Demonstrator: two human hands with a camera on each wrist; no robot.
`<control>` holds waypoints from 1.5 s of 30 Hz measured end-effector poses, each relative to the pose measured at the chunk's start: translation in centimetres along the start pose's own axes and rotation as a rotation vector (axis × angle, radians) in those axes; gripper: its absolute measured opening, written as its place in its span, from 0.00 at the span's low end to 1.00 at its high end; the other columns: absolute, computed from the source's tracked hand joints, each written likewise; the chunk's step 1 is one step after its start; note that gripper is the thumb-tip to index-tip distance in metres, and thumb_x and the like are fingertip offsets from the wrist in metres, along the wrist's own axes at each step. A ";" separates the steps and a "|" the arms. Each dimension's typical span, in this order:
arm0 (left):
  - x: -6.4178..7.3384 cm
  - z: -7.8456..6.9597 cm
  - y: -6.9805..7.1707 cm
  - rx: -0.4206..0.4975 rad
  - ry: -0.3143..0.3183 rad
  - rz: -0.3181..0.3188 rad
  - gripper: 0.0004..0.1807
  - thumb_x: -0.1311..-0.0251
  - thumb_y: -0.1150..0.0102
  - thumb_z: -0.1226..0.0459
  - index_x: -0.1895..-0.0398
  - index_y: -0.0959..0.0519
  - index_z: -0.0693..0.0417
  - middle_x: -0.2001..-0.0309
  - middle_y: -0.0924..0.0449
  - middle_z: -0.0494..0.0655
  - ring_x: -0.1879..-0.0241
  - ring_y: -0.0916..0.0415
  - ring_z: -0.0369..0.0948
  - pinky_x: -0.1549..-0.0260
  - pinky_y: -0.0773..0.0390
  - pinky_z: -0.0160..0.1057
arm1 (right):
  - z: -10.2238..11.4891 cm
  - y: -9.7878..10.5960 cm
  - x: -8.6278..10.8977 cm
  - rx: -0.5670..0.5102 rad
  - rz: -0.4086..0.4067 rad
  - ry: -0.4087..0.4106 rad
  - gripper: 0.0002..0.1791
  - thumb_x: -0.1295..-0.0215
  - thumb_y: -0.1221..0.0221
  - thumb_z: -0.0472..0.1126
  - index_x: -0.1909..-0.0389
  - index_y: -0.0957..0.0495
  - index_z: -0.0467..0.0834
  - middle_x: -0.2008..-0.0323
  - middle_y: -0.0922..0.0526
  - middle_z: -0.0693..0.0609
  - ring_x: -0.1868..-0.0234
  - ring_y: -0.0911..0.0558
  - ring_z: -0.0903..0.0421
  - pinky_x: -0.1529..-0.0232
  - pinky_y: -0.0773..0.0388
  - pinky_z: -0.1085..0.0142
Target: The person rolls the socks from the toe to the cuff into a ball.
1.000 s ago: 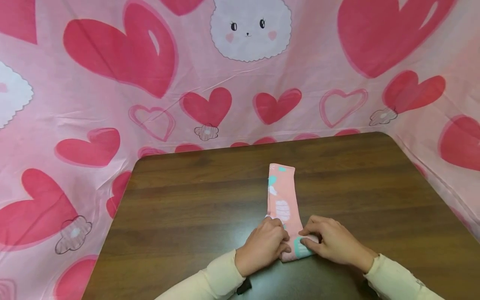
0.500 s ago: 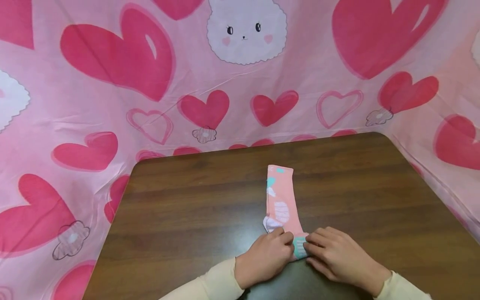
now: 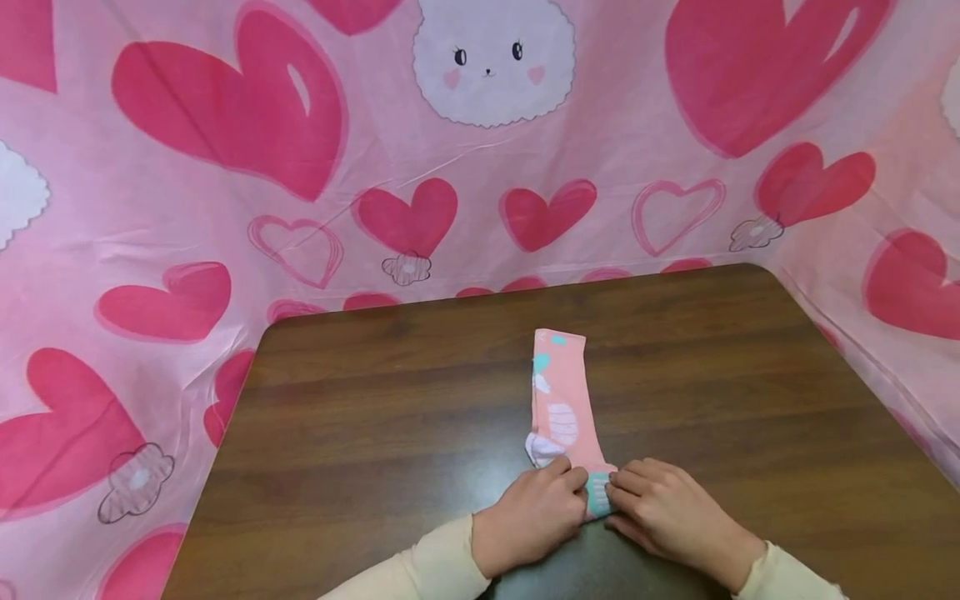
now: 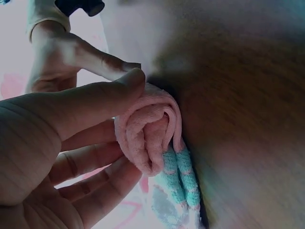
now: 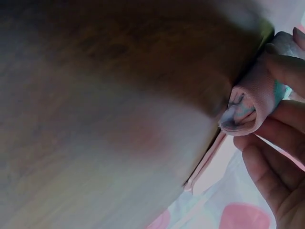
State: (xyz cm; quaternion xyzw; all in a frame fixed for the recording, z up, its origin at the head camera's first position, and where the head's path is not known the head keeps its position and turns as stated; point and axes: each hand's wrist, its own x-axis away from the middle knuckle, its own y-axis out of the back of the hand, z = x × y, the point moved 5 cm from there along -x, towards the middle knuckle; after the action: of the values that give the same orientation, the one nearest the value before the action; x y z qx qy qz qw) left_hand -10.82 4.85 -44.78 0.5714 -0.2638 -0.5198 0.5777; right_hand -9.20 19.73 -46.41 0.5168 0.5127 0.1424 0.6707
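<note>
A pair of pink socks (image 3: pixel 576 375), patterned in teal and white and laid one on the other, lies lengthwise on the table with the cuff end far off. Beside the pale heel (image 3: pixel 545 450), the near end is turned up into a roll (image 4: pixel 143 133). My left hand (image 3: pixel 534 515) holds the left end of this roll, its thumb on the near side and fingers behind. From the other side, my right hand (image 3: pixel 671 510) grips the right end, where the coiled edge (image 5: pixel 243 114) shows. A teal, white-striped patch (image 3: pixel 599 493) appears between the hands.
The brown wood-grain table (image 3: pixel 375 417) has rounded far corners. Behind it and along both sides hangs a pink cloth (image 3: pixel 480 158) printed with hearts. Pale sleeves (image 3: pixel 435 558) cover both forearms.
The left hand has shifted slightly right and down, uncovering the pale heel. The right hand has moved a little lower, its fingers closer round the roll. In the last half second both hands barely moved.
</note>
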 end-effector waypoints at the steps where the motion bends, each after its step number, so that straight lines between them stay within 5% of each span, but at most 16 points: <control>1: 0.0 0.0 0.0 0.000 0.003 -0.004 0.06 0.48 0.30 0.57 0.75 0.17 0.46 0.71 0.29 0.38 0.71 0.34 0.35 0.82 0.32 0.25 | 0.0 0.0 -0.1 0.006 0.001 -0.005 0.27 0.20 0.59 0.54 0.70 0.19 0.43 0.70 0.20 0.52 0.69 0.21 0.54 0.65 0.21 0.57; 6: 0.0 -0.1 -0.1 -0.005 0.018 -0.006 0.07 0.48 0.30 0.58 0.77 0.18 0.45 0.74 0.30 0.38 0.73 0.35 0.35 0.83 0.35 0.26 | 0.1 0.0 -0.4 0.024 -0.008 -0.005 0.22 0.22 0.56 0.49 0.73 0.22 0.43 0.72 0.21 0.53 0.71 0.22 0.54 0.67 0.23 0.59; 10: -0.2 -0.4 -0.4 -0.026 0.040 0.010 0.14 0.56 0.24 0.53 0.75 0.20 0.46 0.74 0.30 0.39 0.74 0.34 0.36 0.84 0.34 0.28 | -0.1 -0.1 -0.6 0.021 -0.003 -0.045 0.08 0.43 0.41 0.45 0.73 0.24 0.44 0.73 0.24 0.55 0.74 0.25 0.55 0.71 0.26 0.60; 13: -0.3 -0.7 -0.7 -0.099 0.050 0.000 0.12 0.53 0.27 0.55 0.72 0.22 0.46 0.73 0.30 0.40 0.73 0.32 0.37 0.84 0.32 0.30 | -0.3 -0.2 -0.8 0.015 -0.006 -0.094 0.11 0.58 0.36 0.44 0.73 0.24 0.45 0.73 0.25 0.56 0.76 0.27 0.57 0.74 0.27 0.62; 17: -0.3 -0.7 -1.0 -0.143 0.077 -0.030 0.06 0.46 0.36 0.61 0.73 0.24 0.47 0.73 0.30 0.41 0.73 0.32 0.37 0.82 0.31 0.30 | -0.8 -0.2 -1.0 -0.029 -0.033 -0.146 0.12 0.64 0.34 0.43 0.75 0.25 0.48 0.77 0.30 0.62 0.78 0.32 0.63 0.78 0.33 0.67; 22: 0.0 0.6 -1.0 0.035 0.172 -0.054 0.12 0.56 0.31 0.60 0.74 0.27 0.50 0.75 0.31 0.41 0.74 0.32 0.37 0.82 0.32 0.28 | -2.0 0.0 -1.3 -0.162 -0.022 -0.261 0.13 0.63 0.30 0.40 0.76 0.25 0.53 0.78 0.38 0.69 0.78 0.40 0.71 0.78 0.40 0.74; 26: 0.2 1.7 -1.0 0.213 0.212 -0.068 0.18 0.64 0.29 0.62 0.70 0.28 0.52 0.75 0.31 0.40 0.75 0.31 0.36 0.80 0.32 0.27 | -2.9 -0.1 -1.4 -0.244 0.038 -0.364 0.13 0.59 0.29 0.40 0.72 0.21 0.53 0.77 0.34 0.70 0.76 0.37 0.71 0.76 0.35 0.73; 30: 0.3 3.0 -1.3 0.437 0.252 -0.045 0.22 0.61 0.26 0.64 0.63 0.28 0.54 0.77 0.34 0.37 0.77 0.35 0.32 0.79 0.35 0.25 | -3.8 -0.5 -1.3 -0.371 0.096 -0.467 0.11 0.51 0.29 0.38 0.67 0.17 0.52 0.73 0.26 0.69 0.75 0.31 0.70 0.76 0.30 0.72; 36: 0.3 5.0 -2.0 0.704 0.405 0.049 0.16 0.52 0.29 0.64 0.63 0.26 0.52 0.79 0.34 0.31 0.81 0.38 0.26 0.82 0.37 0.23 | -5.3 -1.2 -1.2 -0.598 0.082 -0.554 0.10 0.41 0.31 0.35 0.63 0.21 0.50 0.75 0.23 0.67 0.78 0.29 0.69 0.79 0.29 0.73; 41: 0.2 6.3 -2.7 0.825 0.519 0.088 0.07 0.47 0.33 0.63 0.65 0.21 0.51 0.76 0.29 0.31 0.78 0.33 0.26 0.78 0.33 0.23 | -6.5 -2.4 -1.0 -0.726 0.113 -0.630 0.08 0.36 0.33 0.37 0.65 0.22 0.52 0.78 0.25 0.64 0.79 0.28 0.66 0.80 0.28 0.70; 45: -0.1 7.1 -2.9 0.814 0.538 0.093 0.05 0.48 0.35 0.65 0.68 0.15 0.53 0.72 0.26 0.35 0.72 0.31 0.29 0.73 0.31 0.24 | -7.4 -3.4 -1.1 -0.742 0.169 -0.707 0.07 0.36 0.33 0.39 0.68 0.20 0.53 0.77 0.23 0.63 0.78 0.26 0.64 0.77 0.26 0.68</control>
State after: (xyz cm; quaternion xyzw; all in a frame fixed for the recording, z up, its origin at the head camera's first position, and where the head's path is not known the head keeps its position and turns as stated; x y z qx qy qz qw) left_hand -18.09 2.80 -45.96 0.8525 -0.3122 -0.1823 0.3776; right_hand -16.98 21.57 -48.23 0.3001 0.1266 0.1850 0.9272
